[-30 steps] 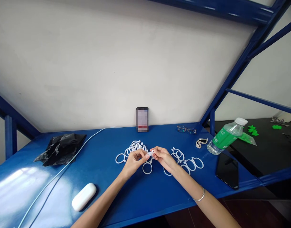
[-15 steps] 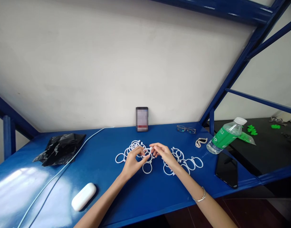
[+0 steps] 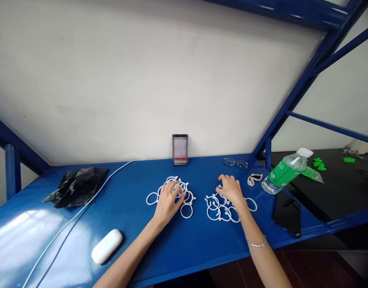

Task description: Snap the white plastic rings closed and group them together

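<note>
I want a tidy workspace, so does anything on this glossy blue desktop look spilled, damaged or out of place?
Nothing looks spilled or clearly damaged. The crumpled black plastic bag, at the left of the desktop, looks untidy, like discarded wrapping.

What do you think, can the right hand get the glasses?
Probably yes: the glasses lie just beyond the right hand, and only blue tabletop shows between them.

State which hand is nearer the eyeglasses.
Right: the right hand is in front of the eyeglasses, over one cluster of white rings; the left hand is farther away, front left of them, over another cluster.
</note>
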{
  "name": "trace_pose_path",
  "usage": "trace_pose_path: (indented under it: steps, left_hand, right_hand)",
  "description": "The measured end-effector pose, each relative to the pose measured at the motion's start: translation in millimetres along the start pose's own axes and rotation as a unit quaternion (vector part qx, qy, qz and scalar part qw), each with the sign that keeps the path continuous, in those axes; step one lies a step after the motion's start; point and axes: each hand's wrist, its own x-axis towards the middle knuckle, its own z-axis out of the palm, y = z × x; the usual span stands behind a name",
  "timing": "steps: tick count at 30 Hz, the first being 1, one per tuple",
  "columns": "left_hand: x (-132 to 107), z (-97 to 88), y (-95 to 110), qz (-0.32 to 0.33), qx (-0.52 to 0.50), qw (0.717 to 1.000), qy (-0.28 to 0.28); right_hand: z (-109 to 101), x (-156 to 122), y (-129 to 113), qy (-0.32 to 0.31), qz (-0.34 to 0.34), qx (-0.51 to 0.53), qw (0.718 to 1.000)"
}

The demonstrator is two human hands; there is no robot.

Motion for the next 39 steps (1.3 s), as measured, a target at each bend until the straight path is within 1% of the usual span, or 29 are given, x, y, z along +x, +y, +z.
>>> trace_pose_path:
  steps: [2, 4, 6, 8, 9, 11, 13, 14, 16, 19, 20, 22, 24, 26, 29, 32, 35, 39]
  left_hand:
    - [-0.6, 1.5, -1.9, -0.002, 0.004, 1.000, -0.003]
    - [-1.1, 2.7, -3.2, -0.002, 0.005, 1.000, -0.004]
    - [-1.5, 3.6, -3.9, -0.001, 0.007, 1.000, -0.007]
    - [-1.8, 4.1, -4.1, -0.004, 0.008, 1.000, -0.011]
    - [-1.9, 4.2, -4.0, -0.007, 0.008, 1.000, -0.013]
    - [-1.9, 4.3, -3.5, -0.014, 0.005, 1.000, -0.017]
    - [-1.5, 4.0, -2.5, -0.019, -0.001, 1.000, -0.016]
    - [-1.1, 3.5, -1.9, -0.021, -0.005, 1.000, -0.013]
    - [-0.3, 2.0, -0.1, -0.022, -0.014, 1.000, -0.005]
    - [0.8, -1.8, 3.3, -0.015, -0.036, 0.999, 0.000]
    - [0.9, -3.1, 4.6, -0.009, -0.047, 0.999, -0.002]
    - [0.7, -5.0, 6.7, 0.001, -0.071, 0.997, -0.009]
    - [0.1, -5.5, 8.0, 0.004, -0.090, 0.996, -0.014]
    - [-0.5, -4.9, 8.4, -0.001, -0.107, 0.994, -0.015]
    - [-0.1, -4.3, 9.0, -0.008, -0.138, 0.990, -0.014]
    - [2.2, -7.3, 12.0, -0.017, -0.178, 0.984, -0.020]
    - [5.6, -13.9, 17.0, -0.045, -0.225, 0.973, -0.034]
    - [9.6, -22.8, 22.2, -0.090, -0.299, 0.948, -0.058]
  right_hand:
    - [1.3, 0.3, 0.9, -0.007, -0.001, -0.004, 1.000]
    - [4.3, 0.9, 0.9, 0.000, -0.010, -0.006, 1.000]
    - [7.3, 1.7, -0.2, 0.025, -0.026, -0.001, 0.999]
    - [9.1, 2.9, -2.3, 0.067, -0.046, 0.019, 0.996]
    - [9.2, 3.6, -3.8, 0.093, -0.060, 0.042, 0.993]
    - [8.1, 4.7, -8.0, 0.139, -0.098, 0.124, 0.978]
    - [6.3, 4.9, -13.9, 0.160, -0.138, 0.245, 0.946]
    - [5.5, 4.4, -17.6, 0.156, -0.155, 0.312, 0.924]
    - [4.9, 2.2, -25.9, 0.124, -0.178, 0.438, 0.873]
    - [6.9, -3.8, -39.4, 0.042, -0.180, 0.581, 0.792]
    - [8.3, -6.1, -43.8, 0.016, -0.172, 0.612, 0.772]
    - [12.2, -10.5, -51.8, -0.027, -0.154, 0.653, 0.741]
    - [16.9, -14.2, -58.6, -0.054, -0.140, 0.681, 0.717]
    - [21.8, -17.0, -64.1, -0.068, -0.131, 0.701, 0.698]
    - [26.9, -19.2, -68.8, -0.078, -0.122, 0.720, 0.679]
    - [27.7, -19.7, -69.5, -0.089, -0.115, 0.734, 0.663]
    - [25.6, -20.0, -68.6, -0.118, -0.111, 0.751, 0.641]
    - [24.2, -21.3, -69.2, -0.179, -0.112, 0.770, 0.602]
